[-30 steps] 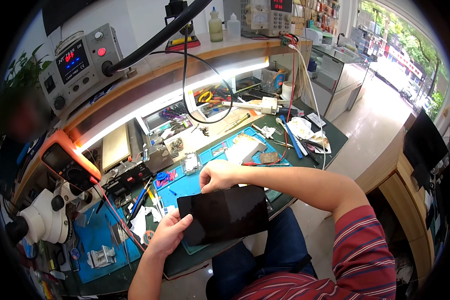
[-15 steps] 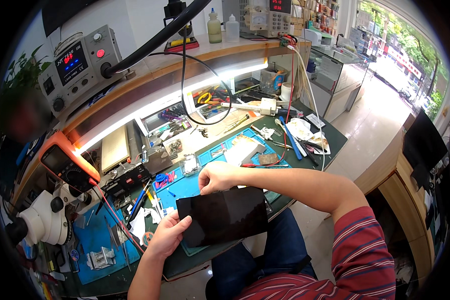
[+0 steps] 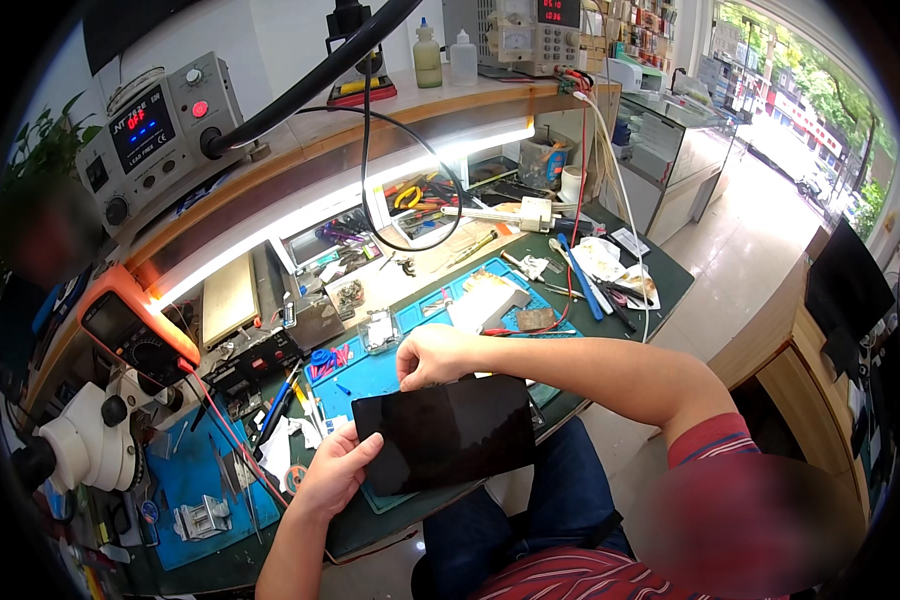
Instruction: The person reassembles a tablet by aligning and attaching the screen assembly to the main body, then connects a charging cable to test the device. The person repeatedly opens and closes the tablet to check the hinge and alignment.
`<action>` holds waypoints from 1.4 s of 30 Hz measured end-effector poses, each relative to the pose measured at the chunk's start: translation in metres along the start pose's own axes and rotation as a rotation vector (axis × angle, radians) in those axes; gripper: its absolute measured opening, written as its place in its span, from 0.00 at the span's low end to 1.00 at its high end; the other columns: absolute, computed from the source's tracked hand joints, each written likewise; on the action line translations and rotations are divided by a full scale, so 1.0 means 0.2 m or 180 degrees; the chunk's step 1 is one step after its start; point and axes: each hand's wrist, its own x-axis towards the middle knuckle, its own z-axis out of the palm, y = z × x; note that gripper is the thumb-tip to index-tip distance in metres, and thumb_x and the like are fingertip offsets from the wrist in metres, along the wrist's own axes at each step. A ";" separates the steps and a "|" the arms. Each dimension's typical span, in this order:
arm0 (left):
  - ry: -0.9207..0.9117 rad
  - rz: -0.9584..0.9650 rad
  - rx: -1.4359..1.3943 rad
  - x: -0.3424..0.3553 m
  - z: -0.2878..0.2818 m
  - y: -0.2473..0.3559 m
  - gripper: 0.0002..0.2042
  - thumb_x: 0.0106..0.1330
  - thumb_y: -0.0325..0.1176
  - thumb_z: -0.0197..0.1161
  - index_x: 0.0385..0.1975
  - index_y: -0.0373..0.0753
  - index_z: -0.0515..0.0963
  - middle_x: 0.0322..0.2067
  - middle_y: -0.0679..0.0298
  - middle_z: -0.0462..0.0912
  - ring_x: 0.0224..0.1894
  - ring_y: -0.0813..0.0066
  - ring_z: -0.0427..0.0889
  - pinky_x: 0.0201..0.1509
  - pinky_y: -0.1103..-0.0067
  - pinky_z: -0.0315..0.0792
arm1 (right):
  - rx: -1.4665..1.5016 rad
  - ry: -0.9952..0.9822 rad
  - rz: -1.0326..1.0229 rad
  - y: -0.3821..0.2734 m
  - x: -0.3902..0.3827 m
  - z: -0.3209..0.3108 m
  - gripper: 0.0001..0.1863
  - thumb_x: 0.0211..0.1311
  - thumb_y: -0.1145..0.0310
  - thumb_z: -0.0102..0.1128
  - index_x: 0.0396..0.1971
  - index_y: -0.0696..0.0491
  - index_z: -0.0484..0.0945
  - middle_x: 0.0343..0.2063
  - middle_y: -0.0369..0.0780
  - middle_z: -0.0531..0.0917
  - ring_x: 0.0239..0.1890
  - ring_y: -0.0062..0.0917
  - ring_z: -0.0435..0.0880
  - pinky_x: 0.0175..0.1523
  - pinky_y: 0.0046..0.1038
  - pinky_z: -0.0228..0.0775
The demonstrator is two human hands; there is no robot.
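Note:
A dark, glossy tablet-like panel (image 3: 445,435) is tilted over the front edge of the bench, its black face toward me. My left hand (image 3: 340,470) grips its left edge, thumb on the face and fingers behind. At the panel's upper edge is my right hand (image 3: 432,356), with its fingers curled down and pressed together. Whatever those fingertips pinch, if anything, is hidden. Under and behind the panel lies a blue work mat (image 3: 370,375) with small tools and parts on it.
An orange multimeter (image 3: 138,325) and a white microscope (image 3: 85,440) stand at the left. A black hose (image 3: 315,80) runs from the soldering station (image 3: 160,135) overhead. A red cable (image 3: 582,190) hangs at the far right. Tools (image 3: 585,275) lie on the right side.
Both hands and the dark panel stay in place. A blurred reddish patch now covers my right sleeve at the lower right.

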 end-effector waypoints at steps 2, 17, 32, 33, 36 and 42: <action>0.0010 0.0001 0.0005 0.00 0.00 0.00 0.16 0.72 0.31 0.60 0.56 0.32 0.73 0.50 0.61 0.82 0.49 0.78 0.81 0.54 0.79 0.75 | 0.0034 -0.0018 0.0031 -0.01 0.00 0.00 0.12 0.53 0.60 0.70 0.33 0.52 0.87 0.30 0.38 0.88 0.34 0.27 0.87 0.41 0.30 0.77; -0.0019 0.0008 0.0070 0.00 -0.02 -0.01 0.16 0.73 0.31 0.59 0.57 0.32 0.72 0.51 0.61 0.81 0.50 0.77 0.80 0.55 0.78 0.74 | -0.0018 0.0021 0.0001 -0.02 -0.01 0.00 0.12 0.53 0.60 0.69 0.32 0.52 0.87 0.29 0.38 0.88 0.32 0.27 0.86 0.40 0.30 0.77; -0.0007 0.0004 0.0030 0.00 -0.01 -0.01 0.16 0.72 0.31 0.60 0.56 0.32 0.73 0.50 0.61 0.82 0.49 0.78 0.81 0.54 0.79 0.75 | 0.0041 0.0036 -0.0003 0.00 0.00 0.01 0.12 0.52 0.60 0.69 0.32 0.52 0.87 0.30 0.38 0.88 0.33 0.27 0.86 0.40 0.29 0.76; -0.0002 0.0003 0.0038 0.00 -0.02 -0.01 0.16 0.72 0.31 0.60 0.56 0.32 0.73 0.50 0.61 0.82 0.49 0.78 0.81 0.54 0.79 0.75 | 0.0040 0.0027 0.0012 0.00 0.00 0.00 0.12 0.52 0.60 0.69 0.32 0.52 0.87 0.30 0.38 0.88 0.33 0.27 0.86 0.40 0.29 0.76; 0.0013 0.0001 0.0049 0.00 -0.02 -0.02 0.17 0.72 0.31 0.60 0.56 0.32 0.73 0.50 0.61 0.82 0.49 0.78 0.81 0.54 0.79 0.75 | 0.0024 0.0033 0.0015 0.00 0.00 0.01 0.12 0.52 0.60 0.69 0.32 0.52 0.87 0.30 0.38 0.88 0.33 0.27 0.86 0.40 0.29 0.76; 0.0001 -0.0006 0.0030 0.00 -0.02 -0.01 0.17 0.72 0.31 0.60 0.56 0.32 0.72 0.50 0.61 0.82 0.49 0.78 0.81 0.54 0.79 0.75 | -0.0001 0.0045 0.0001 -0.01 -0.01 0.00 0.12 0.52 0.60 0.69 0.32 0.52 0.87 0.30 0.38 0.88 0.33 0.27 0.86 0.40 0.30 0.76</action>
